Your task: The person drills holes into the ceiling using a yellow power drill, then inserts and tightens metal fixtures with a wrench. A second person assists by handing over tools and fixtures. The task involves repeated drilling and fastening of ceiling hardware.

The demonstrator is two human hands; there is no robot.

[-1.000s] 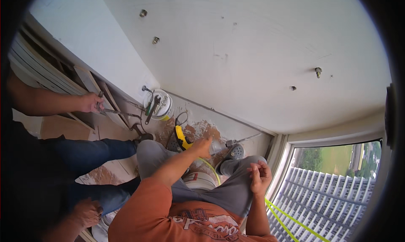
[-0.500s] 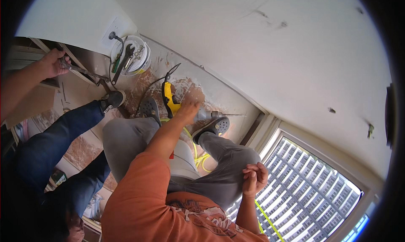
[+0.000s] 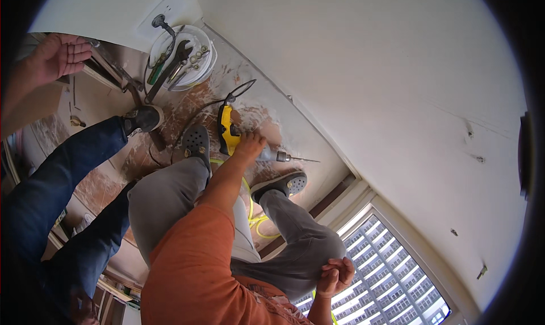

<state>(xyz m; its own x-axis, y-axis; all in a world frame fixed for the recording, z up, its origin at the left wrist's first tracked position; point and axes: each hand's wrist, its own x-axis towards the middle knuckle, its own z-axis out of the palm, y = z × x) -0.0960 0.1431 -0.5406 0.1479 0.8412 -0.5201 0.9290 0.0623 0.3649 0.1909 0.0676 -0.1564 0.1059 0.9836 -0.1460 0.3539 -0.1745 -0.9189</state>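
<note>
My left hand [image 3: 250,147] is closed over the body of a yellow-and-black power drill [image 3: 227,132], low between my feet. The drill lies on its side with its long thin bit [image 3: 304,159] pointing right, above my right shoe. My right hand [image 3: 338,275] rests by my right knee, its fingers curled in; anything inside them is hidden. A dark cord loops from the drill's handle end along the floor. Yellow tubing or strap [image 3: 267,228] lies between my legs.
A white bucket [image 3: 209,75] by the wall carries an adjustable wrench [image 3: 170,70] and several small metal parts. A plug [image 3: 162,22] sits in the wall socket. On the left are a co-worker's legs [image 3: 85,155] and open hand [image 3: 59,57]. A window [image 3: 392,268] is at right.
My view has shifted, so the wall and window sit lower. My left hand stays on the drill. The co-worker's hand, earlier closed around a metal tool, is now open, palm showing.
</note>
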